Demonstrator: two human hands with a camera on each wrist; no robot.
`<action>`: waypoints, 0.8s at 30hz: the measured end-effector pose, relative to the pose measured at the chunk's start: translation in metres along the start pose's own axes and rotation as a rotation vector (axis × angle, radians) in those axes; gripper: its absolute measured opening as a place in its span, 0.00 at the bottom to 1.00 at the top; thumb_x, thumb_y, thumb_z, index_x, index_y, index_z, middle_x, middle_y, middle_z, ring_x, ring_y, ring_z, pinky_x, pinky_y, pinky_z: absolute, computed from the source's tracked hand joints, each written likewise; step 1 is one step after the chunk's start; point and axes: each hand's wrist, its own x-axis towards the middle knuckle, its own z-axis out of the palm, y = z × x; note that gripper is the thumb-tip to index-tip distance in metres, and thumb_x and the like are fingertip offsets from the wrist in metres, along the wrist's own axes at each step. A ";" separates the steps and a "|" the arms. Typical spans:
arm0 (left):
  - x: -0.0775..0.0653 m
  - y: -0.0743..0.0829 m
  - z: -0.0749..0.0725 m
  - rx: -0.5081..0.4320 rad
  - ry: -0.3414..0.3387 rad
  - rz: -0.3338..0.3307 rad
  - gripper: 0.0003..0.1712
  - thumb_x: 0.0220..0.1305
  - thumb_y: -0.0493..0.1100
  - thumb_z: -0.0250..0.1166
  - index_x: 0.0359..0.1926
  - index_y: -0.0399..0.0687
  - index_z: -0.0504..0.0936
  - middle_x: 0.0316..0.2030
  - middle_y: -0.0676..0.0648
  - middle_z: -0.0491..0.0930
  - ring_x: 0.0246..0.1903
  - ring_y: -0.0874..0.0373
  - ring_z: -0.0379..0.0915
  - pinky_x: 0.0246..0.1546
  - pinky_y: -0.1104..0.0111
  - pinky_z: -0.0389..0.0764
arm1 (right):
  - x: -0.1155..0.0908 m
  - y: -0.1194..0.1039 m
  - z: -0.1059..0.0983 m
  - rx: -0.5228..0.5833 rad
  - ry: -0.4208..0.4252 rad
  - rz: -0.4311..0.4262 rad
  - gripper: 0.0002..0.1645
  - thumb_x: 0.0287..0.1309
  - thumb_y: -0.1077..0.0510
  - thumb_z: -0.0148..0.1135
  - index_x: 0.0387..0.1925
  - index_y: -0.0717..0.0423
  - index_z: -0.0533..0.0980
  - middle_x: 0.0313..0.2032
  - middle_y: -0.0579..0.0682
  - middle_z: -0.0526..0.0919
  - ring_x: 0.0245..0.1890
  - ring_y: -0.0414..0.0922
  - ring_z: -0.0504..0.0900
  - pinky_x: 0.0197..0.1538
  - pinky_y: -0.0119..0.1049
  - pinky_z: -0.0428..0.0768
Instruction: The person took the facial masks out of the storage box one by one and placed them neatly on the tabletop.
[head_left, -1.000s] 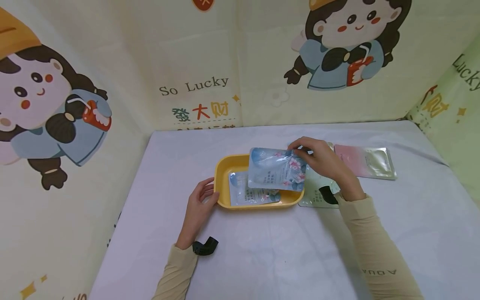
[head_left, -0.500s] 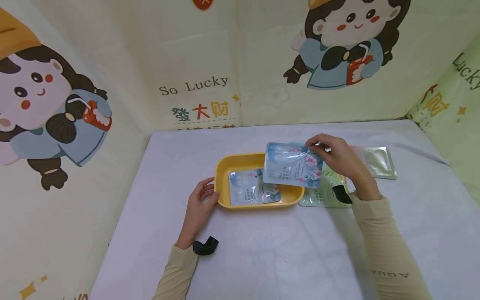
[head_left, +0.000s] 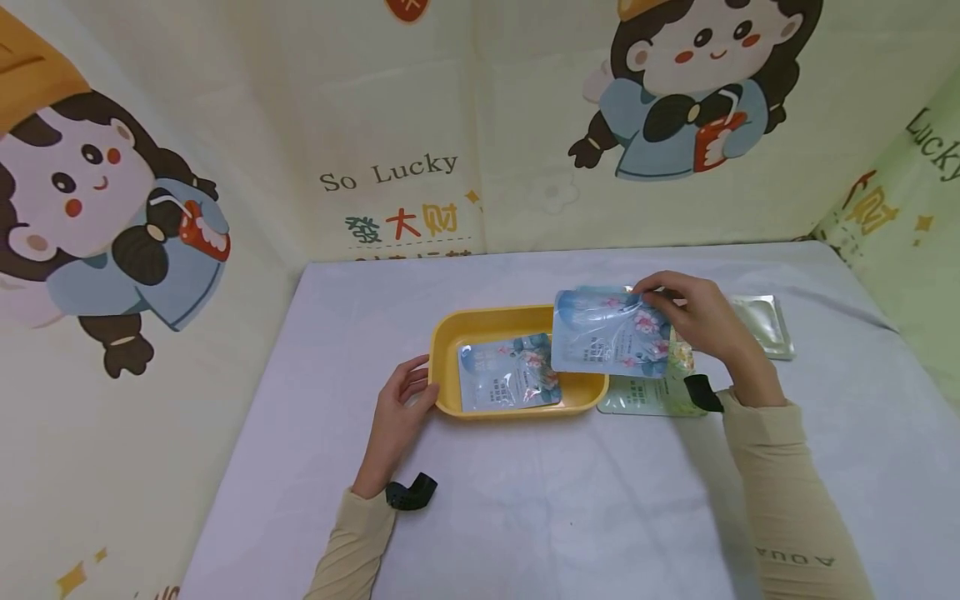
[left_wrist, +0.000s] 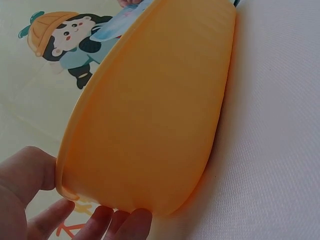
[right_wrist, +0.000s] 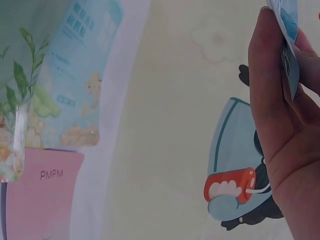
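The right hand (head_left: pixel 697 312) is pinching the floral blue packet (head_left: pixel 609 332) at its upper right corner, thumb on one face and fingers on the other; the hold is probably meant to leave most of the printed front uncovered and the rest of the packet hanging free. That packet is hovering over the right end of the yellow tray (head_left: pixel 447 375), overlapping a green packet (head_left: pixel 651 397) in the head view, though whether its lower edge is touching the rim cannot be told. The left hand (head_left: pixel 397 417) is grasping the tray's left end, its thumb against the rim and its other fingers against the outer wall, most likely to keep the light container from sliding on the white-covered worktop (head_left: pixel 525 500) while the other hand is working. Inside, a second floral packet (head_left: pixel 510 375) is lying flat, slightly turned and short of the left wall, so bare tray is showing around it. Beside the tray, the green packet is lying partly over a pale blue packet (right_wrist: pixel 75 75), with a pink packet (right_wrist: pixel 42 195) next to them in the right wrist view; this loose overlap is perhaps keeping the pile compact and within the right hand's reach.
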 end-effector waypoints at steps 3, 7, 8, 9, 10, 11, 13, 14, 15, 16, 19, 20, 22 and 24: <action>0.001 0.000 0.000 0.004 0.000 -0.001 0.26 0.67 0.41 0.66 0.64 0.55 0.73 0.57 0.44 0.78 0.55 0.52 0.77 0.52 0.73 0.80 | -0.001 0.003 -0.003 -0.002 0.012 0.001 0.12 0.61 0.74 0.61 0.44 0.61 0.82 0.43 0.55 0.85 0.35 0.40 0.78 0.42 0.12 0.73; 0.001 0.002 0.000 0.001 -0.002 -0.003 0.25 0.67 0.42 0.65 0.64 0.56 0.73 0.57 0.45 0.78 0.55 0.52 0.77 0.52 0.73 0.81 | -0.003 0.006 -0.007 -0.006 0.021 0.014 0.12 0.61 0.74 0.61 0.43 0.61 0.82 0.42 0.55 0.85 0.34 0.37 0.77 0.41 0.11 0.72; 0.001 0.002 0.000 0.001 -0.003 -0.003 0.26 0.67 0.42 0.66 0.64 0.56 0.73 0.57 0.45 0.78 0.55 0.52 0.77 0.52 0.73 0.80 | -0.003 0.007 -0.008 -0.007 0.021 0.021 0.12 0.61 0.74 0.61 0.43 0.61 0.82 0.42 0.55 0.85 0.33 0.36 0.77 0.40 0.11 0.72; 0.001 0.002 0.000 -0.001 -0.003 -0.004 0.26 0.67 0.42 0.66 0.64 0.56 0.73 0.57 0.45 0.78 0.55 0.52 0.77 0.52 0.73 0.80 | -0.004 0.007 -0.009 -0.008 0.019 0.026 0.12 0.61 0.74 0.60 0.43 0.61 0.82 0.42 0.55 0.85 0.33 0.36 0.77 0.40 0.11 0.72; 0.001 0.001 -0.001 -0.002 -0.002 -0.004 0.26 0.66 0.42 0.66 0.64 0.56 0.73 0.57 0.45 0.78 0.55 0.52 0.77 0.52 0.74 0.80 | -0.004 0.008 -0.010 -0.009 0.017 0.034 0.12 0.61 0.73 0.60 0.43 0.61 0.82 0.42 0.56 0.85 0.33 0.36 0.77 0.40 0.11 0.72; 0.001 0.001 -0.001 -0.004 -0.002 -0.004 0.26 0.66 0.42 0.66 0.64 0.56 0.73 0.57 0.44 0.78 0.55 0.52 0.77 0.51 0.75 0.80 | -0.005 0.008 -0.011 -0.009 0.015 0.040 0.12 0.61 0.73 0.60 0.44 0.61 0.82 0.43 0.56 0.85 0.33 0.36 0.77 0.40 0.11 0.72; 0.002 0.001 -0.001 -0.008 -0.004 -0.008 0.26 0.66 0.42 0.66 0.64 0.56 0.73 0.57 0.44 0.78 0.55 0.52 0.77 0.51 0.75 0.80 | -0.006 0.009 -0.013 -0.008 0.011 0.054 0.12 0.62 0.73 0.60 0.44 0.61 0.81 0.43 0.56 0.85 0.33 0.36 0.77 0.39 0.12 0.72; 0.002 0.001 -0.002 -0.008 -0.006 -0.012 0.26 0.66 0.42 0.67 0.64 0.55 0.73 0.57 0.44 0.78 0.55 0.52 0.77 0.51 0.75 0.80 | -0.007 0.009 -0.014 -0.007 0.009 0.060 0.12 0.62 0.72 0.60 0.44 0.61 0.81 0.44 0.57 0.84 0.33 0.36 0.77 0.39 0.12 0.72; 0.002 0.001 -0.002 -0.011 -0.008 -0.016 0.26 0.66 0.42 0.67 0.64 0.55 0.73 0.57 0.44 0.78 0.55 0.52 0.77 0.52 0.75 0.79 | -0.008 0.010 -0.016 -0.006 0.006 0.066 0.12 0.62 0.72 0.60 0.45 0.60 0.81 0.44 0.57 0.84 0.33 0.36 0.76 0.39 0.12 0.72; 0.002 0.001 -0.002 -0.013 -0.009 -0.023 0.27 0.66 0.41 0.66 0.65 0.55 0.73 0.58 0.44 0.77 0.56 0.52 0.77 0.52 0.75 0.79 | -0.008 0.010 -0.017 -0.004 0.004 0.072 0.12 0.62 0.72 0.60 0.45 0.60 0.81 0.44 0.57 0.84 0.33 0.36 0.76 0.38 0.12 0.71; 0.001 0.005 -0.002 -0.004 -0.017 -0.051 0.28 0.67 0.40 0.66 0.66 0.52 0.72 0.59 0.42 0.76 0.57 0.51 0.76 0.55 0.72 0.79 | -0.010 0.013 -0.020 -0.003 -0.003 0.079 0.13 0.62 0.72 0.60 0.46 0.60 0.81 0.45 0.58 0.84 0.34 0.37 0.76 0.38 0.12 0.72; 0.001 0.008 -0.002 0.001 -0.020 -0.057 0.28 0.67 0.40 0.65 0.66 0.51 0.71 0.59 0.41 0.76 0.57 0.50 0.75 0.55 0.72 0.78 | -0.011 0.014 -0.021 -0.007 -0.003 0.077 0.13 0.62 0.72 0.60 0.46 0.60 0.82 0.45 0.59 0.84 0.34 0.37 0.76 0.38 0.12 0.72; -0.002 0.016 -0.002 0.014 -0.024 -0.065 0.28 0.67 0.39 0.64 0.67 0.48 0.71 0.59 0.40 0.76 0.58 0.49 0.75 0.56 0.71 0.78 | -0.012 0.017 -0.023 -0.018 0.002 0.072 0.13 0.62 0.73 0.60 0.46 0.60 0.82 0.45 0.58 0.84 0.34 0.36 0.76 0.38 0.11 0.71; -0.004 0.024 -0.001 0.024 -0.029 -0.066 0.28 0.68 0.37 0.64 0.67 0.45 0.70 0.59 0.39 0.76 0.58 0.48 0.75 0.56 0.71 0.79 | -0.015 0.020 -0.026 -0.030 0.008 0.070 0.13 0.62 0.73 0.60 0.45 0.60 0.82 0.45 0.59 0.84 0.34 0.35 0.76 0.39 0.11 0.71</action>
